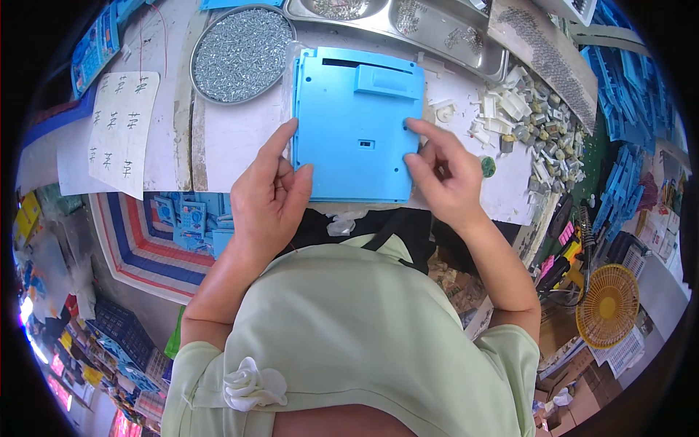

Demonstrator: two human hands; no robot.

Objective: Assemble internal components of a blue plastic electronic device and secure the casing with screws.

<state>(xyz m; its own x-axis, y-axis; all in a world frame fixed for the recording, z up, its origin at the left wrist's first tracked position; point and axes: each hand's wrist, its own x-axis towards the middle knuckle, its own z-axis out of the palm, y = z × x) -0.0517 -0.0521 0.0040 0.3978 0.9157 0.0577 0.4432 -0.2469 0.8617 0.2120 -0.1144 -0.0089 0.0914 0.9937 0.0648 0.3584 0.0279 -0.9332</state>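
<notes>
A flat blue plastic housing [349,124] lies in front of me near the table's front edge. It has a raised rectangular block near its far edge, a small slot in the middle and several holes near its edges. My left hand [268,191] is at its left side, index fingertip on the edge and thumb on the near left part. On the opposite side, my right hand [448,173] touches the right edge with index finger and thumb, the other fingers curled. Between them the hands grip the housing; its underside is hidden.
A round metal tray of screws [244,54] stands beyond my left hand. Steel compartment trays [496,67] hold small parts. Small white and metallic parts [557,138] pile up at right, below a board of tiny pieces [535,40]. A striped bag [124,255] holds blue parts.
</notes>
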